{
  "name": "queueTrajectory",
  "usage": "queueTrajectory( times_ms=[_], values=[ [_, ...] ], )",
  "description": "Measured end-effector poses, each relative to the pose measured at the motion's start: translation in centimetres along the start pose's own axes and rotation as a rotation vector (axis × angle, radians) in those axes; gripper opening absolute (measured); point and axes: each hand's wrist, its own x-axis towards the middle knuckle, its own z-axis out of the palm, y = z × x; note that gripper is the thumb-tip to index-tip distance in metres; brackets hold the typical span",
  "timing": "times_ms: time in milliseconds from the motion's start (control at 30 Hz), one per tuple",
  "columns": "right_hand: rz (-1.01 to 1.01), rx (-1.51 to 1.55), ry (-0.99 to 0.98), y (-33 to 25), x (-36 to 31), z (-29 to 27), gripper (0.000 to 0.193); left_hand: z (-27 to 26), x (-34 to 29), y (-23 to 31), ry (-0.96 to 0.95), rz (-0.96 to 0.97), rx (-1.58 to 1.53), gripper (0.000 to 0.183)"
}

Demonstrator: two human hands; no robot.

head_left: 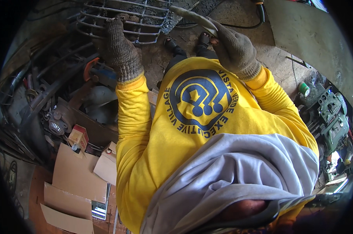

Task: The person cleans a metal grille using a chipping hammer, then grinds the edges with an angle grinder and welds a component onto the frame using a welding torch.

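My left hand (120,45), in a grey knit glove, is closed round a bar at the near edge of a welded metal grill (149,17). The grill has curved, crossing rods and lies at the top of the view, partly cut off. My right hand (237,48), in a similar glove, is closed on the near end of a long, curved, flat strip (194,17). The strip is dull brown with a paler end by my fingers, and its kind is unclear. Its far end points left, close to the grill's right side.
A cable (258,19) runs across the floor. A large flat sheet (313,35) stands at the far right, with a green machine (334,121) nearer. Dark metal frames (40,82) and a blue-and-orange tool (100,72) crowd the left. Flattened cardboard (73,171) lies lower left.
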Motion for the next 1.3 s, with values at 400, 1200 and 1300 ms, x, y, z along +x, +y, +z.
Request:
queueTrajectory(
  times_ms=[400,1200,1300],
  values=[
    [-0.210,-0.160,-0.143,0.5,0.0,1.2,0.051,-0.9,0.0,-0.4,-0.110,0.294,0.318,0.033],
    [-0.095,-0.114,-0.060,0.1,0.5,0.2,0.049,-0.4,0.0,0.7,-0.109,0.108,0.010,0.045],
    [-0.025,-0.221,-0.130,0.9,0.4,1.4,0.049,0.3,-0.5,5.2,-0.082,-0.321,-0.595,0.047]
  ],
)
